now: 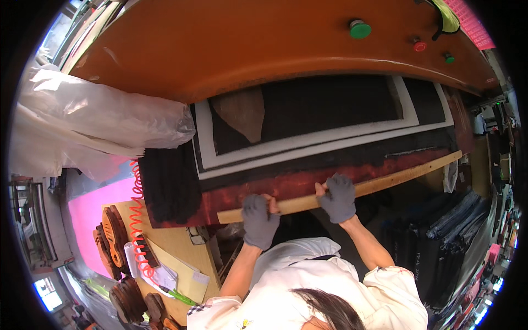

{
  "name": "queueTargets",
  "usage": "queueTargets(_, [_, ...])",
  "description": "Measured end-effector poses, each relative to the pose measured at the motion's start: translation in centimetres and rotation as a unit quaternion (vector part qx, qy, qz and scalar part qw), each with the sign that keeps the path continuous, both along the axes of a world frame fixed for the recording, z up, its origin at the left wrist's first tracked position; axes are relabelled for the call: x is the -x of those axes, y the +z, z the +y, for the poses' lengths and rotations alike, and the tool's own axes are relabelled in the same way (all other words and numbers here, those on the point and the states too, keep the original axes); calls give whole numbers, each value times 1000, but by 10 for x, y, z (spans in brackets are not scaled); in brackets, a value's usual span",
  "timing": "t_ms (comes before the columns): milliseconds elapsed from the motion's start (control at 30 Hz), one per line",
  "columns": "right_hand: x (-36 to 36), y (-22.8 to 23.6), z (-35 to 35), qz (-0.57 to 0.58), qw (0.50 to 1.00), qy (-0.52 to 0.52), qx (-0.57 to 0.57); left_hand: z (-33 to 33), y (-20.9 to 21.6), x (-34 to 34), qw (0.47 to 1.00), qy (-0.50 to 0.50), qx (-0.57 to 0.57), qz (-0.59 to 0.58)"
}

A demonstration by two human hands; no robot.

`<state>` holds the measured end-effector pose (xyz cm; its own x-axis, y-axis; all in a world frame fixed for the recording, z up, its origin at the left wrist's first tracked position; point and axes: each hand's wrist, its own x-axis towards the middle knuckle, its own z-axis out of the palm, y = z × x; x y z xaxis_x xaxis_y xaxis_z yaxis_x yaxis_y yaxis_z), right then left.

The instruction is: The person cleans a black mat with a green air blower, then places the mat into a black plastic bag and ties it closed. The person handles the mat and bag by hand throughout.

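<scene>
Left hand (260, 221) and right hand (336, 199), in grey gloves (some fingertips bare), are curled around the wooden strip (297, 205), gripping it left-of-centre and mid-length. It lies along the dark-red worktop's (297, 183) near edge.

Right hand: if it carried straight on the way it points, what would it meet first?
Beyond the wooden strip it touches, the right hand would probably meet the dark red surface, ahead and leftward, though depth is unclear.

left fingers (254, 204) and right fingers (336, 184) curled, bare forearms (241, 270) slanting inward
</scene>
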<state>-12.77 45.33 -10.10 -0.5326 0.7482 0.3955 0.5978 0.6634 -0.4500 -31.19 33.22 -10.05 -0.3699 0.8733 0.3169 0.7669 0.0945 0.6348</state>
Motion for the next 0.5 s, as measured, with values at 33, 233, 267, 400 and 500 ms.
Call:
queueTargets(33, [6, 10, -5, 46, 999, 23, 1, -1, 2, 6, 998, 62, 4, 34])
queueTargets(233, [144, 47, 15, -71, 997, 38, 19, 10, 0, 58, 964, 188, -5, 190])
queueTargets(267, [163, 48, 13, -113, 992, 42, 30, 3, -1, 57, 963, 157, -31, 215])
queueTargets(400, [180, 41, -6, -146, 986, 39, 72, -37, -3, 38, 964, 122, 10, 234])
queueTargets(500, [156, 44, -18, -56, 990, 62, 116, -63, -3, 28, 974, 83, 27, 211])
